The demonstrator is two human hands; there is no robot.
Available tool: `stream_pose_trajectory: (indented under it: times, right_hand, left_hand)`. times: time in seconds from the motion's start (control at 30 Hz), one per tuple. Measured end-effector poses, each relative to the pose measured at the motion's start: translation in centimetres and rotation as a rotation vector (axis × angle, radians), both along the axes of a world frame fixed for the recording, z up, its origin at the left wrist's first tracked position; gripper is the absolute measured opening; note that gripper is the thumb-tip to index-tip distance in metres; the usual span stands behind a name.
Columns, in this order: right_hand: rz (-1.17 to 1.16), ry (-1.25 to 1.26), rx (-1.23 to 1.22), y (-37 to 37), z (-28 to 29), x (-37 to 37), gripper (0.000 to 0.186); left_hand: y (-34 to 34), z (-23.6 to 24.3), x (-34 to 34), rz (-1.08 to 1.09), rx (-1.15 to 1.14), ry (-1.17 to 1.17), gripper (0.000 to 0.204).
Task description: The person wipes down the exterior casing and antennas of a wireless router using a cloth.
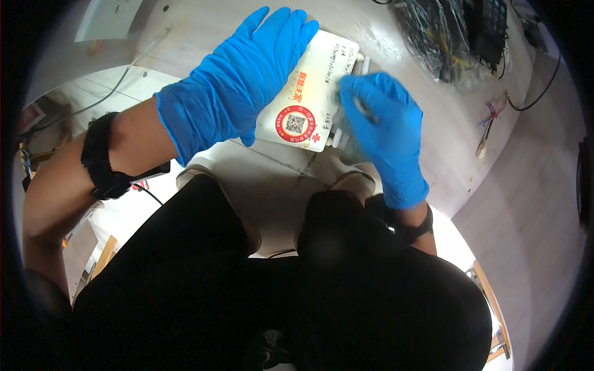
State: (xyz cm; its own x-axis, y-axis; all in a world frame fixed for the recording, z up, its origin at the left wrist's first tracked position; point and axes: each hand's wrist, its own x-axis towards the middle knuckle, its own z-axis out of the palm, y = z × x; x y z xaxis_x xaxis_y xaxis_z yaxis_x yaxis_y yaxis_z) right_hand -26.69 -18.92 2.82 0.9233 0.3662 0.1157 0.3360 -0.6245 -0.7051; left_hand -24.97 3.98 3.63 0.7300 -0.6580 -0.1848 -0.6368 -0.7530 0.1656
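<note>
A white, flat plastic device (322,65) with red print, a round red-bordered code label and short white pieces along its right side sits near the table's front edge. My left hand (232,83), in a blue glove, lies over its left part with fingers stretched out and pressed against it. My right hand (387,130), also gloved, is curled at the device's right edge with fingers closed; it is slightly blurred, and what it holds, if anything, is hidden.
The pale table (451,173) has black electronics in clear plastic (433,37) at top right, a loose connector with thin wires (482,148) and a black cable. A grey cable runs at left. My legs and a tiled floor (278,173) lie below.
</note>
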Motion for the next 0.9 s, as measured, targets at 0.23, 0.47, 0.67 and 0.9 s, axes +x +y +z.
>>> stream_pose_trajectory:
  times: [0.23,0.47,0.67,0.9]
  right_hand:
    - [-0.241,0.087,0.097,0.6,-0.8,-1.5,0.013]
    - [-0.150,0.141,0.189,-0.8,-1.2,-1.5,0.015]
    - [-0.370,0.292,0.481,-1.2,-1.4,-0.2,0.014]
    - [-0.235,-0.161,0.050,-1.0,-2.0,1.7,0.020]
  left_hand:
    - [-1.8,1.6,0.7,-0.044,0.414,0.089,0.140]
    - [-2.2,1.8,0.7,-0.074,0.466,0.078,0.141]
    - [-1.7,1.2,0.6,-0.063,0.456,0.063,0.137]
    - [-1.3,1.1,1.1,-0.214,0.360,-0.180,0.103]
